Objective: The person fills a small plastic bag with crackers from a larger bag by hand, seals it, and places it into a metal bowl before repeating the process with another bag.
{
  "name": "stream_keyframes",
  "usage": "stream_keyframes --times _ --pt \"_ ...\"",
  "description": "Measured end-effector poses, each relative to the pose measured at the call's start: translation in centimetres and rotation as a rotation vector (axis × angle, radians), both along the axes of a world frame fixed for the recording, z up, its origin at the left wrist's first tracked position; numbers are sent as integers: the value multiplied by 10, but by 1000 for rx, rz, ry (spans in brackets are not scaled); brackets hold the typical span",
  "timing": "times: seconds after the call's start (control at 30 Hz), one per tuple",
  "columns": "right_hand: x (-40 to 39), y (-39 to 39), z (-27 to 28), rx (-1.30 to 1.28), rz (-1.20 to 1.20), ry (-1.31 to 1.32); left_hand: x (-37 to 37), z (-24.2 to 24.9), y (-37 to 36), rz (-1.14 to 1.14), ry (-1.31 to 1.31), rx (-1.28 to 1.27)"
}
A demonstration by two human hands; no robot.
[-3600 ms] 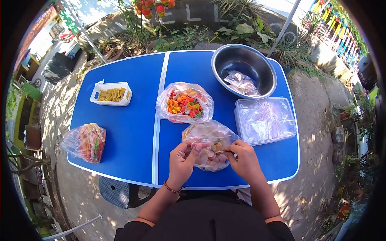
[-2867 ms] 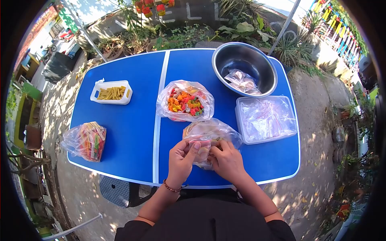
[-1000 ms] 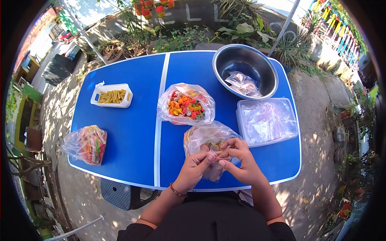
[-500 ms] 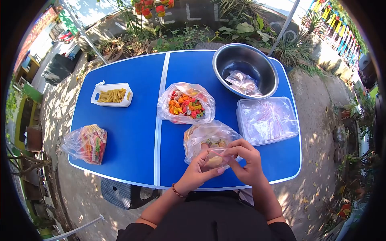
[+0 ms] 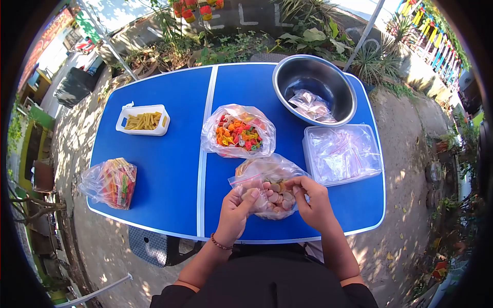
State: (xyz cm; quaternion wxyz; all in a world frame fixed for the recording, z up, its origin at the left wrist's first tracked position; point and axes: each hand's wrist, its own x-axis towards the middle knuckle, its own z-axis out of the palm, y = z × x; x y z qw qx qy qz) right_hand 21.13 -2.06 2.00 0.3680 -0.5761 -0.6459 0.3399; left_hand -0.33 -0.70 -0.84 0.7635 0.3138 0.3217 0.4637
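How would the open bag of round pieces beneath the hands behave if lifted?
The bag of round pieces would probably sag and change shape, since its clear film looks thin and creased. Its contents would likely slide toward whichever side dips, being many loose pieces. Tipped, it might spill, as its mouth looks open.

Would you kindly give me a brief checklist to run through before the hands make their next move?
1. Small bag held: ok, the left hand grips it.
2. Small bag's seal: cannot tell whether it is open or closed.
3. Right hand free: cannot tell, its fingertips may hide something.
4. Round pieces within reach: ok, they show in the big bag beside the hands.
5. Spare bags at hand: ok, many lie in the clear box.
6. Room in the metal bowl: ok, packets cover only part of its bottom.
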Motion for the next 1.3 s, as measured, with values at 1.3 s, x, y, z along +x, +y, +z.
stream_keyframes --times 1.3 --pt "-11 -9 6 120 -166 395 14 1 -9 -117 339 267"
